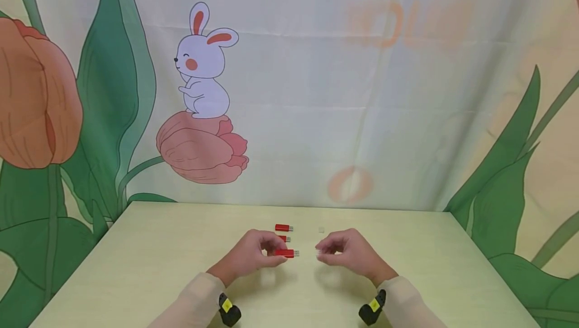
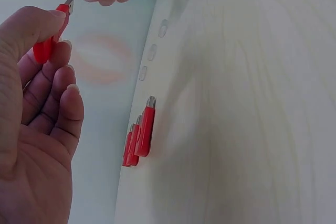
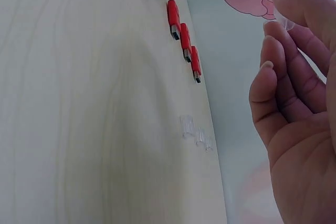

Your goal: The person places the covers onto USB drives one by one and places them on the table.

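My left hand [image 1: 249,255] pinches a red USB stick [image 2: 51,38] between thumb and fingers, its metal plug pointing right toward the other hand. Across a small gap, my right hand [image 1: 347,250] pinches a small clear plastic cap [image 3: 283,19] by the fingertips. Both hands are raised above the table. Below and behind them, three more red USB sticks [image 3: 185,42] lie in a row, one partly covered by the left fingers in the head view. Beside these lie three clear caps [image 3: 187,126], mostly hidden by the right hand in the head view.
The pale wooden table [image 1: 163,247] ends at a back edge just beyond the row of sticks. A printed curtain [image 1: 294,92] with tulips and a rabbit hangs behind it. Each sleeved wrist wears a small black camera [image 1: 229,310].
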A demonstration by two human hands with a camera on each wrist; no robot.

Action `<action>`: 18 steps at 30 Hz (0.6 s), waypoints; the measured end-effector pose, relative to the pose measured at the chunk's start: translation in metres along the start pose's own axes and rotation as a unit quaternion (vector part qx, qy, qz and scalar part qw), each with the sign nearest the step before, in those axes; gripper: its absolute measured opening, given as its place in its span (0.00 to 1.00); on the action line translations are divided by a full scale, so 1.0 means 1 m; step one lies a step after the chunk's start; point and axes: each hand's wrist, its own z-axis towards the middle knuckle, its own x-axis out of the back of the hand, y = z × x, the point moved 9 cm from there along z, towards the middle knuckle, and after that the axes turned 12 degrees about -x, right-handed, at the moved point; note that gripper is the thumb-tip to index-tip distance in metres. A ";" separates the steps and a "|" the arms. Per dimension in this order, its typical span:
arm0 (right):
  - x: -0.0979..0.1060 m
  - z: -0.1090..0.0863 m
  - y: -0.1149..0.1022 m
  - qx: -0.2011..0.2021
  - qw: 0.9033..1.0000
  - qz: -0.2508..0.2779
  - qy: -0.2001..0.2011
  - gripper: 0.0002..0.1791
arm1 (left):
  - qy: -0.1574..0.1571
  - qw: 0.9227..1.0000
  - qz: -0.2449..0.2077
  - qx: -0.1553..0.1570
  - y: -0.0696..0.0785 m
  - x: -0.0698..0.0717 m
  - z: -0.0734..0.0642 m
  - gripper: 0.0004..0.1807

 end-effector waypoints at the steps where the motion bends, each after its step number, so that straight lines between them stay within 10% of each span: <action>1: 0.000 0.000 0.000 -0.001 1.000 0.005 0.000 0.12 | 0.000 1.000 -0.002 0.000 0.001 0.000 0.000 0.09; 18: -0.002 0.000 -0.009 -0.003 0.997 0.078 -0.018 0.12 | 0.007 1.000 0.005 -0.025 0.012 0.003 0.006 0.09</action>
